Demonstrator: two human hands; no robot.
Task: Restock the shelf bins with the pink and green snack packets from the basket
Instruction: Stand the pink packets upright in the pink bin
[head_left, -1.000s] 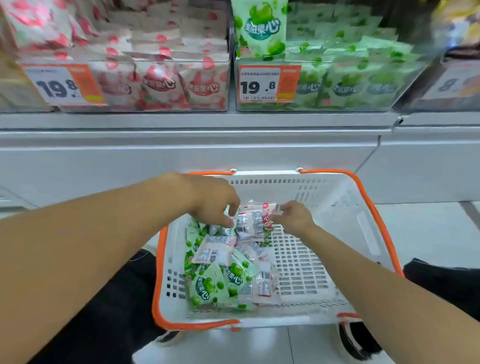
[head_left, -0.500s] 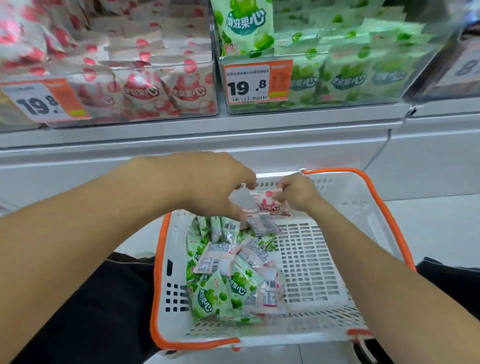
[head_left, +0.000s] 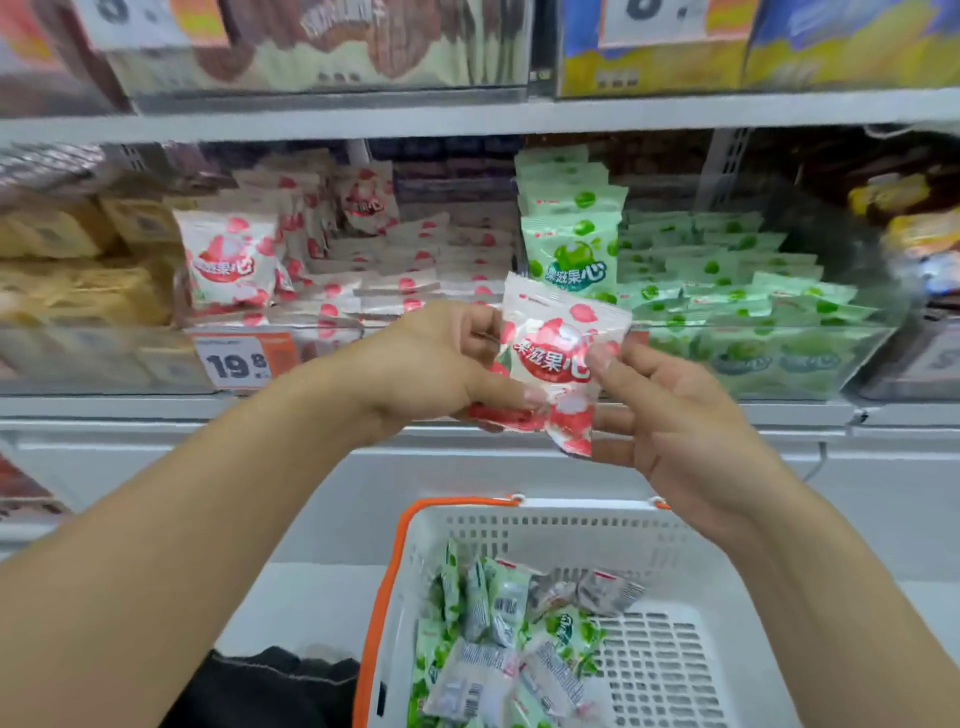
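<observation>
A pink snack packet (head_left: 556, 358) is raised in front of the shelf, between the two bins. My left hand (head_left: 441, 364) grips its left edge, with another pink packet (head_left: 498, 415) tucked under the fingers. My right hand (head_left: 670, 415) pinches the packet's right edge with thumb and forefinger. Behind them, the pink bin (head_left: 311, 338) holds pink packets on the left and the green bin (head_left: 769, 358) holds green packets on the right. Below, the white basket (head_left: 571, 525) with orange rim contains several green and pink packets (head_left: 498, 639).
An orange price tag reading 19.8 (head_left: 241, 361) hangs on the pink bin's front. Other snack bins (head_left: 67, 291) flank both sides, and an upper shelf (head_left: 467, 114) carries more goods. A white base cabinet (head_left: 156, 457) runs under the shelf.
Both hands rose out of the basket to shelf height, carrying the pink packets. The view tilted up, so the basket now sits low in the frame.
</observation>
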